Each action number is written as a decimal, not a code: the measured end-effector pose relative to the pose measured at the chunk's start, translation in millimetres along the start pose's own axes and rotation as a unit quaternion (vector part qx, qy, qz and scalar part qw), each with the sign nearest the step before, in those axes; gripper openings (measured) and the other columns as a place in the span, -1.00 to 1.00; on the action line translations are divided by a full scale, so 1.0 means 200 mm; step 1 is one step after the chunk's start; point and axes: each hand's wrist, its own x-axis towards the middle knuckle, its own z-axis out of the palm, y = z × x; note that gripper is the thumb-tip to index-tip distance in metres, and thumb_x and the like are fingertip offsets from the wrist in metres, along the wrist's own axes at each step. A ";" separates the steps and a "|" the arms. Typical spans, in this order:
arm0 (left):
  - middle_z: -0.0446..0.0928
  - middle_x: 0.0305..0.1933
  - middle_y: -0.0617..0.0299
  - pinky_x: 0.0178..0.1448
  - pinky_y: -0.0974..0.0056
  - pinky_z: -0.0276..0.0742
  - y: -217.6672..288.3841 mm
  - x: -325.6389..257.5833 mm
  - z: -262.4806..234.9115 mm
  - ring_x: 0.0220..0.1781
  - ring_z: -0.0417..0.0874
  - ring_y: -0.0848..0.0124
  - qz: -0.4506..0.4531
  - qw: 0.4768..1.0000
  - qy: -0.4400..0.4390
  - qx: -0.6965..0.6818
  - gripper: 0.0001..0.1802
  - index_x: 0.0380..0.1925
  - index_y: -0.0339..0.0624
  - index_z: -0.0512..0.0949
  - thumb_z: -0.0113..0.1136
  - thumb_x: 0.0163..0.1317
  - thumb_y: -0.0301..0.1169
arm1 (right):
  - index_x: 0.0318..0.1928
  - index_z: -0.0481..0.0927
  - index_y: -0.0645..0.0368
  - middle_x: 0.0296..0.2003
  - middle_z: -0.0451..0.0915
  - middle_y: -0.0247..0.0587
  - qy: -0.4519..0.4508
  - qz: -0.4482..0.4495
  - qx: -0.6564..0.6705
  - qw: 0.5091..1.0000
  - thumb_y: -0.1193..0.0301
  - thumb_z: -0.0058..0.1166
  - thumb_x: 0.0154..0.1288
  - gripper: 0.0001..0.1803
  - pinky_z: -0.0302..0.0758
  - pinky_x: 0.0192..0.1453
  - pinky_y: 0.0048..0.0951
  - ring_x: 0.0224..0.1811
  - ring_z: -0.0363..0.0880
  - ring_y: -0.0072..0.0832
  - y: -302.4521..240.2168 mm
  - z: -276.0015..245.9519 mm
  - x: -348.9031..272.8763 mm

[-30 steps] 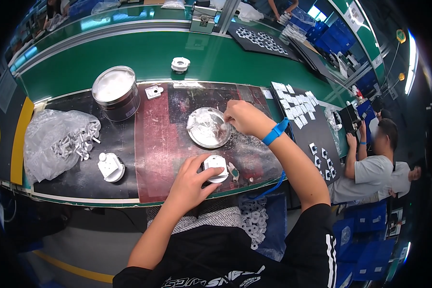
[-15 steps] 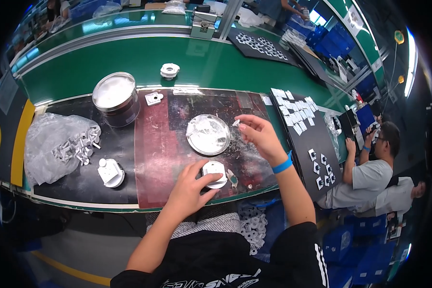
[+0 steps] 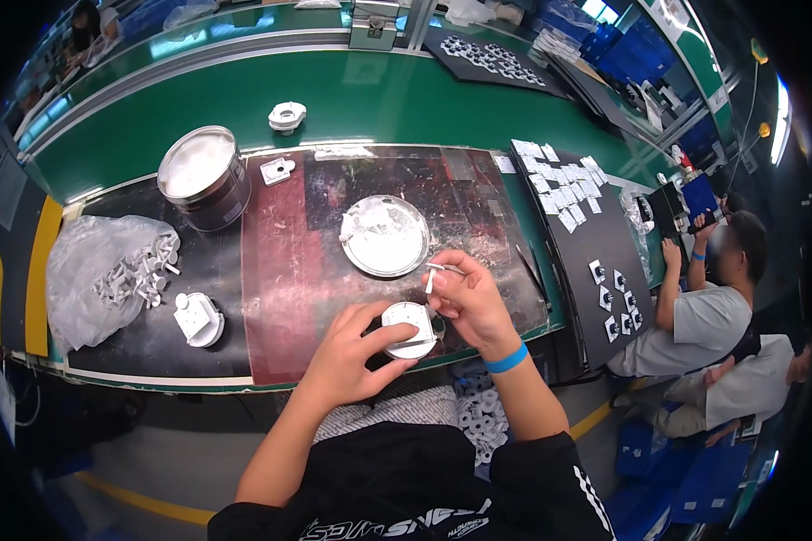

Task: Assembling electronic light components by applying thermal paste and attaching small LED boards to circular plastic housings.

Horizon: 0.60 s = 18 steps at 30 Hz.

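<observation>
Silver dish (image 3: 383,271) sits beyond left grip (image 3: 347,354) clasping housing (image 3: 409,316) and right grip (image 3: 472,305) pinching peg (image 3: 429,282).

dish (image 3: 390,273) — shiny metal | housing (image 3: 413,316) — smooth plastic | bag (image 3: 72,279): crinkled plastic | worktop (image 3: 289,307): scuffed, glossy

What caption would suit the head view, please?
Left hand grips a white round-based fitting; right hand pinches a white T-shaped pin.

From far away, I am seeing the left hand (image 3: 352,353) covering part of the round white piece (image 3: 407,316). The right hand (image 3: 467,305) is hiding some of the little white pin (image 3: 429,283). The top edge is cutting off a metal box (image 3: 373,27). The tiny bits (image 3: 490,59) far back are looking too small, so I am maybe just seeing dark spots on white.
</observation>
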 end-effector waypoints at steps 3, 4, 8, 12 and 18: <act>0.57 0.26 0.03 0.28 0.02 0.52 0.00 0.00 0.00 0.20 0.59 0.00 0.019 0.999 0.016 -0.023 -0.51 0.06 0.07 0.73 0.59 0.07 -0.27 | 0.14 0.56 0.23 -0.12 0.78 -0.10 0.027 -0.020 -0.072 0.997 0.52 0.29 0.44 -0.68 0.47 -0.33 -0.68 -0.31 0.66 -0.64 0.02 0.03 -0.02; 0.57 0.26 0.03 0.27 0.02 0.53 0.00 0.00 -0.01 0.20 0.59 0.00 0.030 0.999 0.019 -0.034 -0.50 0.05 0.05 0.72 0.60 0.05 -0.29 | 0.14 0.56 0.23 -0.12 0.78 -0.10 0.026 -0.017 -0.071 0.997 0.52 0.29 0.44 -0.68 0.47 -0.33 -0.68 -0.31 0.66 -0.64 0.02 0.05 -0.02; 0.57 0.26 0.04 0.27 0.03 0.54 0.00 -0.01 -0.01 0.19 0.59 0.01 0.034 0.998 0.020 -0.043 -0.49 0.06 0.06 0.72 0.61 0.03 -0.32 | 0.11 0.58 0.27 -0.12 0.79 -0.10 0.016 -0.046 -0.108 0.993 0.55 0.29 0.43 -0.70 0.62 -0.11 -0.57 -0.18 0.72 -0.58 0.03 0.06 -0.02; 0.57 0.28 0.00 0.30 0.04 0.53 -0.01 -0.01 -0.01 0.22 0.59 0.00 0.037 0.998 0.016 -0.049 -0.46 0.07 0.03 0.72 0.62 0.00 -0.36 | 0.09 0.59 0.28 -0.10 0.78 -0.07 0.008 -0.045 -0.109 0.993 0.55 0.31 0.42 -0.71 0.69 0.05 -0.47 -0.03 0.77 -0.47 0.03 0.08 -0.03; 0.57 0.30 -0.03 0.32 0.03 0.52 -0.01 -0.02 -0.01 0.24 0.58 -0.01 0.039 0.998 0.008 -0.050 -0.44 0.07 0.00 0.72 0.63 -0.02 -0.39 | 0.09 0.59 0.29 -0.10 0.78 -0.05 0.004 -0.036 -0.126 0.991 0.56 0.30 0.42 -0.71 0.69 0.10 -0.45 -0.03 0.77 -0.45 0.03 0.06 -0.03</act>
